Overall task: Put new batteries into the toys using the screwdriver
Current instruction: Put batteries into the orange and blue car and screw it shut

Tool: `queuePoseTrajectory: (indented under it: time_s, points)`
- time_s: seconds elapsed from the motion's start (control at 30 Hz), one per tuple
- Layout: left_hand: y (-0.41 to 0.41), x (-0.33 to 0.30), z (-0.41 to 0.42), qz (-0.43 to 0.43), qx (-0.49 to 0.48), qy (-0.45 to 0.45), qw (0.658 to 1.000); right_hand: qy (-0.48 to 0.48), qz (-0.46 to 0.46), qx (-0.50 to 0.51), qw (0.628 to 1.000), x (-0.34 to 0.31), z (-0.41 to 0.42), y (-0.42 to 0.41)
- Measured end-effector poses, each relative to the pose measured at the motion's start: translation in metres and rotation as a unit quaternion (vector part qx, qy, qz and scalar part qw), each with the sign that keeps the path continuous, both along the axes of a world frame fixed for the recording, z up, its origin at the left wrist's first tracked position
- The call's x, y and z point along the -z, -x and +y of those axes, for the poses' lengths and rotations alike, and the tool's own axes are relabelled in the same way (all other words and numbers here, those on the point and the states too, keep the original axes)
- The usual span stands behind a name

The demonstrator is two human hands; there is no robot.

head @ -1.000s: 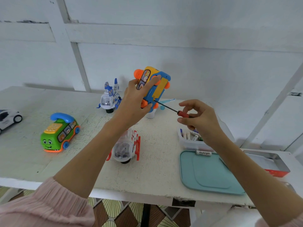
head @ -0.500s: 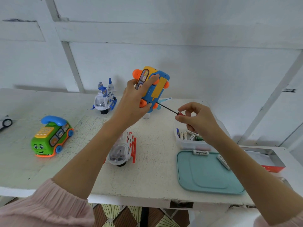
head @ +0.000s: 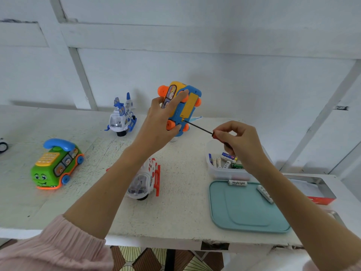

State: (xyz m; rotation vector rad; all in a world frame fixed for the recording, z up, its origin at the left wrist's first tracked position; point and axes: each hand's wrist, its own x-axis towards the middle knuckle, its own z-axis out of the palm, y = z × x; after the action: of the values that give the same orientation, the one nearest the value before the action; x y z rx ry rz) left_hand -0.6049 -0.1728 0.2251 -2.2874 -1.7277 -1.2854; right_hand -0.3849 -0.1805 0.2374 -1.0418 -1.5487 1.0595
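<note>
screwdriver shaft runs up-left from my right hand, which pinches the handle, to the screw under the blue toy bus my left hand grips.

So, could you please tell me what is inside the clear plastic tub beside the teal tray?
The clear plastic tub holds several loose batteries; the right hand and wrist cover its right part.

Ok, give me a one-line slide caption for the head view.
Left hand holds the blue toy bus underside out while the right hand sets the screwdriver at its yellow battery cover.
</note>
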Motion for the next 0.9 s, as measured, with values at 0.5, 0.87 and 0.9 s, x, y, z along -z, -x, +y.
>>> queuePoseTrajectory:
  time_s: [0.5, 0.87, 0.9]
  points:
    - [-0.0025, -0.001, -0.0012, -0.006, 0.008, 0.009, 1.0, 0.004, -0.007, 0.005, 1.0, 0.0004, -0.0015, -0.0055]
    - [-0.0041, 0.0012, -0.0052, 0.007, 0.008, 0.018, 1.0, 0.009, -0.035, 0.006, 0.999, 0.0011, -0.0028, -0.0053]
    - [-0.0037, 0.0014, -0.0055, 0.009, 0.007, 0.017, 1.0, 0.022, -0.046, 0.003, 0.999, 0.0008, -0.0023, -0.0055]
